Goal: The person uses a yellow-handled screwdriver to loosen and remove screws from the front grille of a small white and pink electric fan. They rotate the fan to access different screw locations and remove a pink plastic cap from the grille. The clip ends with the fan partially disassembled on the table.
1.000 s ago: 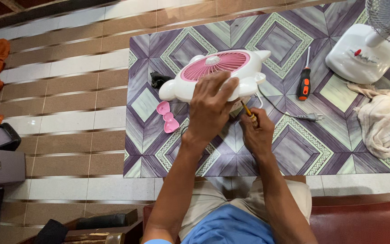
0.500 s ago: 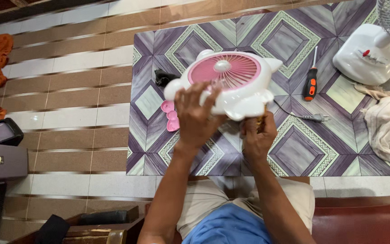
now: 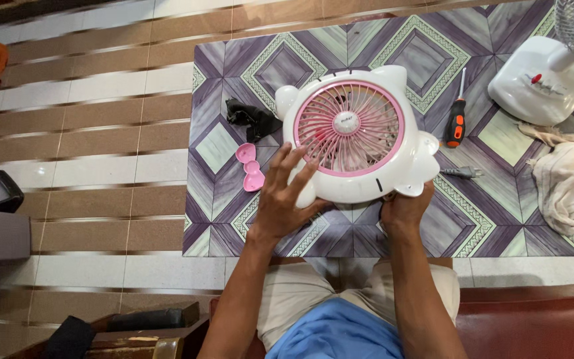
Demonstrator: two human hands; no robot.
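Head view: the small white fan point(image 3: 357, 136), cat-shaped with a round pink grille facing up toward the camera, is held above the middle of the patterned purple mat point(image 3: 426, 219), toward its near edge. The left hand point(image 3: 284, 196) grips the fan's lower-left rim, fingers spread over the white housing with fingertips reaching the pink ring. The right hand point(image 3: 403, 209) supports the fan's lower-right rim from below; only the thumb side and knuckles show, so the exact finger placement under the housing cannot be told. Both hands are closed on the fan body.

On the mat, left of the fan:
- a pink bow-shaped part point(image 3: 250, 167) lies flat, just beside the left hand's fingers;
- a crumpled black cloth point(image 3: 252, 118) lies near the fan's upper-left ear.

Right of the fan:
- a screwdriver point(image 3: 456, 119) with an orange-and-black handle lies with its shaft pointing to the far edge;
- a grey power plug point(image 3: 461, 173) lies just beside the fan's right ear;
- the white base of a larger fan point(image 3: 539, 83) stands at the far right corner;
- a beige rag point(image 3: 573, 183) lies bunched at the right edge.

The mat lies on a striped tile floor point(image 3: 101, 133).
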